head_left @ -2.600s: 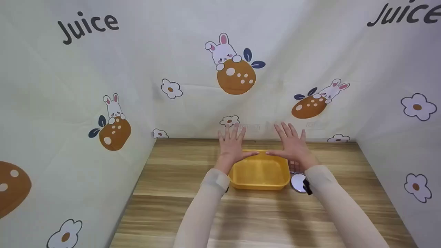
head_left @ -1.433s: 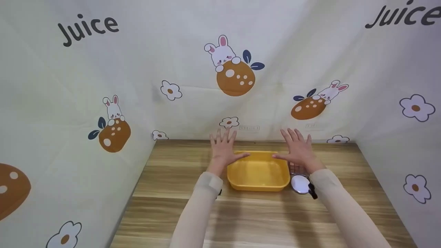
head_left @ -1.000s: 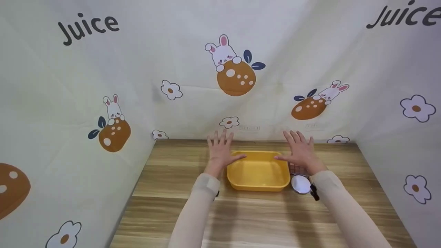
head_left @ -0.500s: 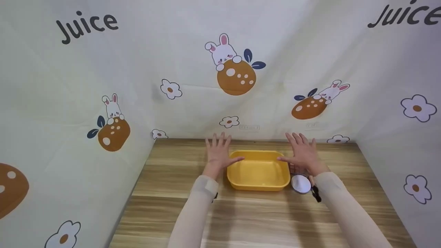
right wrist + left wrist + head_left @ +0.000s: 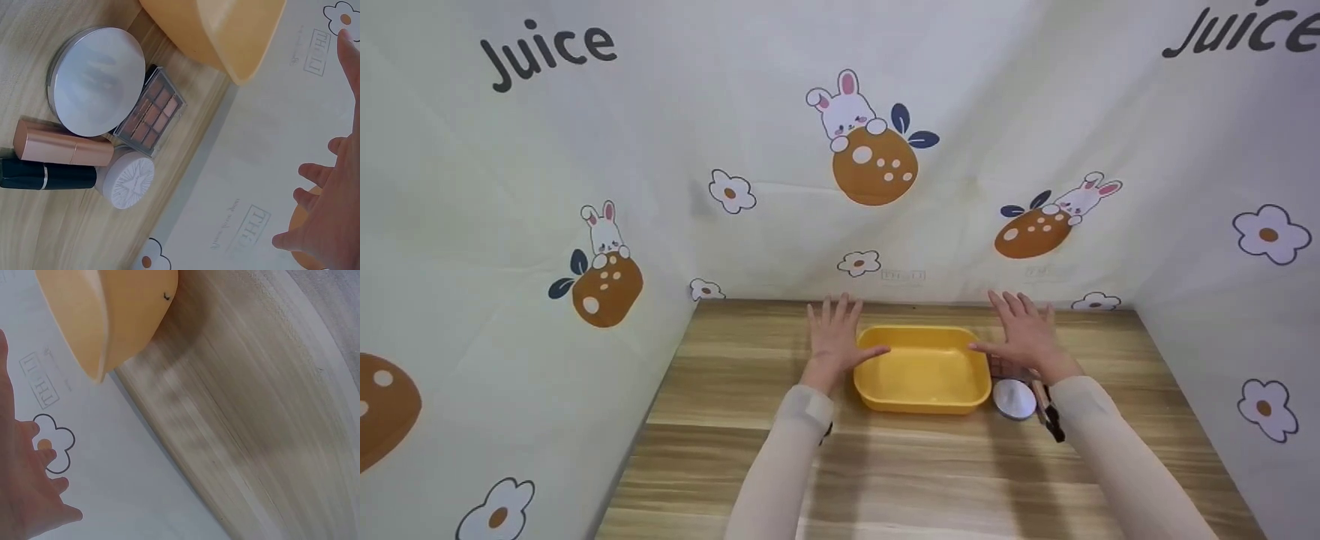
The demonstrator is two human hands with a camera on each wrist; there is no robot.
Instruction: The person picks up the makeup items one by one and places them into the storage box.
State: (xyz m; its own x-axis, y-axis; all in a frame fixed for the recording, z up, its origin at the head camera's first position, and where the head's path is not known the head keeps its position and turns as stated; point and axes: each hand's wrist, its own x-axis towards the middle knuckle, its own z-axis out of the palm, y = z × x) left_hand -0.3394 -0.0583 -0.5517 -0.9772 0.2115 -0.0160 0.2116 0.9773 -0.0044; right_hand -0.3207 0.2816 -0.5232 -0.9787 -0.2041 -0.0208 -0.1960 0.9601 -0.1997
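A yellow plastic basin [image 5: 922,408] stands on the wooden table. My left hand [image 5: 835,341] hovers by its left side with fingers spread and thumb over the rim. By the right side hovers my right hand [image 5: 1026,336], spread the same way; neither holds anything. To the right of the basin lie a round silver compact [image 5: 98,81] and an eyeshadow palette [image 5: 154,112]. Close by are a rose-gold lipstick tube [image 5: 62,145], a black lipstick tube [image 5: 50,174] and a small jar with a patterned white lid [image 5: 129,180]. In the head view my right arm partly hides this group.
A pale curtain [image 5: 780,240] printed with rabbits, oranges and flowers encloses the table [image 5: 735,450] at the back and both sides. Nothing is visible inside the basin.
My hands have moved apart, from over the basin out to its two sides, and slightly nearer to me. More of the basin and of the cosmetics on the right now shows.
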